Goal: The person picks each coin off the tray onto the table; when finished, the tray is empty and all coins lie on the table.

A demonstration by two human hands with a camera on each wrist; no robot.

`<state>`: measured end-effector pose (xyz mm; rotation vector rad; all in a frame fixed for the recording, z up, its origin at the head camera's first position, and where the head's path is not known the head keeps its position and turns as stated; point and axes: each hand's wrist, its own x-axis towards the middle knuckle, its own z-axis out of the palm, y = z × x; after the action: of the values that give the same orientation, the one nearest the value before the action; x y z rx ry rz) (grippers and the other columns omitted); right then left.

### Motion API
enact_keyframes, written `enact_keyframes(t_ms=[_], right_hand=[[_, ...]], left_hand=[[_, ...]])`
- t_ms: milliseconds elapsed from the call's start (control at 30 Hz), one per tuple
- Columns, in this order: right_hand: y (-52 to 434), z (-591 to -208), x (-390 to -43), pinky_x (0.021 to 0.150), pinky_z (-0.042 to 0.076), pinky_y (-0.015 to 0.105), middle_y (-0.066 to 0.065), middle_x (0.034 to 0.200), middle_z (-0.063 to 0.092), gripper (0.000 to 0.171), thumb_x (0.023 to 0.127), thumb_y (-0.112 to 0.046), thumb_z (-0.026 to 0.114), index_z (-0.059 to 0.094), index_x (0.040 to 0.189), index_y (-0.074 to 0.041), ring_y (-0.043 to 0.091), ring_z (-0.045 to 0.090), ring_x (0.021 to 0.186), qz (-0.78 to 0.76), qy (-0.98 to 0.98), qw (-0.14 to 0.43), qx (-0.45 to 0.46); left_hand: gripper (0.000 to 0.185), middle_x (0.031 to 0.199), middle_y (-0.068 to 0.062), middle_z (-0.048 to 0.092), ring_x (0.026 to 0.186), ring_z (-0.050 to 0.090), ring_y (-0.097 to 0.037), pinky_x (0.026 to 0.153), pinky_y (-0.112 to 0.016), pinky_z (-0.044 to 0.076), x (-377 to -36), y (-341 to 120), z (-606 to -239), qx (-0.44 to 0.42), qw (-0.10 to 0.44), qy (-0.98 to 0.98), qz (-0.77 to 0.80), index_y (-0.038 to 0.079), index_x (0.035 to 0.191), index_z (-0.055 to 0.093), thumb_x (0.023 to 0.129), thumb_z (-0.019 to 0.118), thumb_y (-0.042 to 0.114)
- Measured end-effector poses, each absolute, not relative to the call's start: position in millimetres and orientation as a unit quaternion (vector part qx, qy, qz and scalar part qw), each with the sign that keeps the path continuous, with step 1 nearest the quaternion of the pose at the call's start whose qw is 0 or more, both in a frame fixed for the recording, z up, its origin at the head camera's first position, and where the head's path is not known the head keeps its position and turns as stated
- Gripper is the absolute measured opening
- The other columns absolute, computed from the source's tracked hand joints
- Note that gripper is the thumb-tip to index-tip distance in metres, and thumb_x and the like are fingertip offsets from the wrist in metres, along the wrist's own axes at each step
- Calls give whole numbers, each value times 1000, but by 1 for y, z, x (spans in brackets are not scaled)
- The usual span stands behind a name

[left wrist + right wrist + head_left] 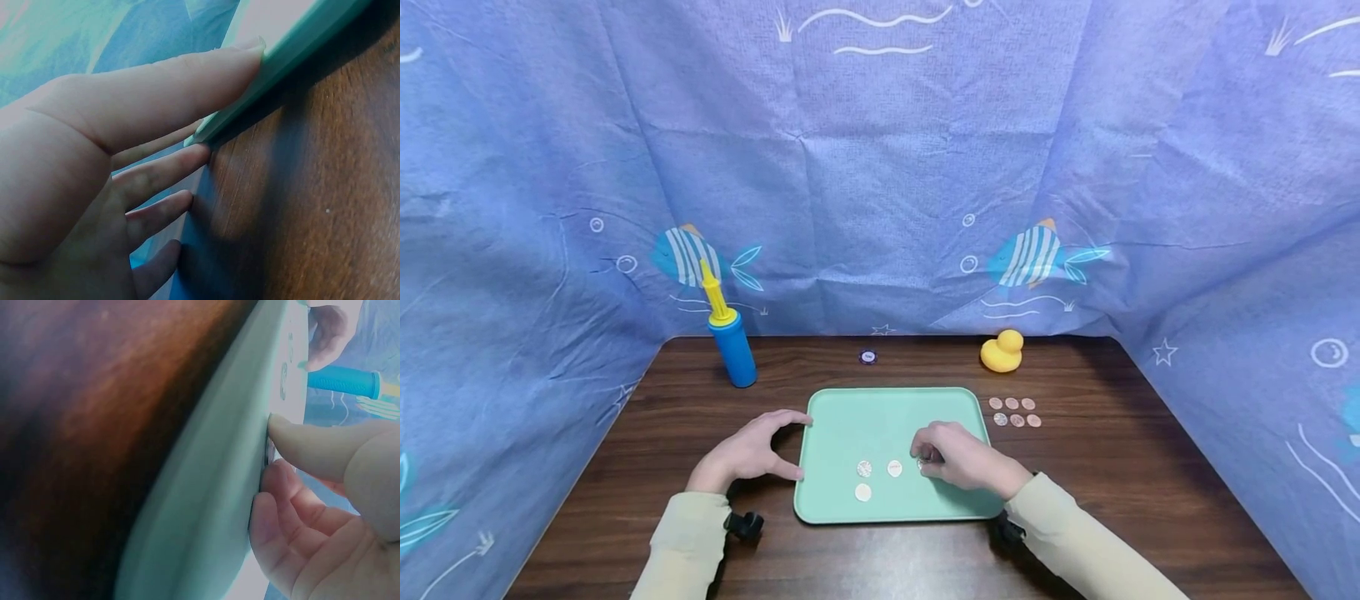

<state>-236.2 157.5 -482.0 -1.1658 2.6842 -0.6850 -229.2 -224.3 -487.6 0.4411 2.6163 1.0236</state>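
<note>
- where the blue curtain (pixel 880 167) meets the back of the dark wooden table (pixel 647 417), a blue and yellow hand pump (pixel 730 340) stands upright at the far left, well apart from both hands
- the left hand (pixel 751 454) rests on the table against the left edge of the green tray (pixel 887 417); in the left wrist view its thumb (pixel 187 81) lies along the tray's rim and the other fingers, fairly straight, touch the tray's corner and the wood, closed round nothing
- three silver coins (pixel 872 477) lie flat inside the tray near its front: two side by side and one just in front of the left one, all between the two hands and touched by neither
- a small dark round chip (pixel 868 357) lies on the table behind the tray, near the curtain
- the right hand (pixel 958 458) sits inside the tray at its right part, fingers curled downward over a fourth silver coin (pixel 923 461) that lies at its fingertips, just right of the coin row; the right wrist view shows thumb (pixel 312 447) and fingers pressed to the tray floor, pinching at the coin there
- a yellow rubber duck (pixel 1002 351) stands behind the tray's right corner
- six copper coins (pixel 1014 412) lie in two rows of three on the bare wood just right of the tray, apart from the right hand
</note>
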Motion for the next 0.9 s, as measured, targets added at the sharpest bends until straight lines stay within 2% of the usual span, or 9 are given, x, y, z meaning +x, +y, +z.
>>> enact_keyframes(t_ms=[367, 700, 900], right_hand=[[154, -480, -238, 80, 56, 29, -4, 90, 72, 15, 88, -1, 81, 75, 99, -10, 8, 63, 84, -210, 897, 85, -379], [157, -483, -236, 74, 54, 22, -3, 87, 66, 18, 85, 3, 83, 78, 93, -12, 6, 61, 82, -234, 880, 48, -410], [162, -481, -237, 75, 57, 23, -3, 89, 73, 18, 87, 4, 81, 79, 97, -11, 7, 65, 82, -256, 873, 55, -410]], left_hand=[[82, 157, -13, 50, 148, 41, -40, 116, -65, 37, -230, -225, -489, 152, 146, 913, 349, 17, 148, 59, 77, 95, 37], [82, 157, -13, 50, 147, 41, -40, 116, -65, 37, -231, -227, -489, 161, 141, 914, 345, 16, 148, 59, 77, 95, 36], [82, 157, -12, 50, 148, 41, -39, 117, -64, 37, -231, -226, -490, 156, 144, 913, 348, 16, 148, 59, 77, 95, 36]])
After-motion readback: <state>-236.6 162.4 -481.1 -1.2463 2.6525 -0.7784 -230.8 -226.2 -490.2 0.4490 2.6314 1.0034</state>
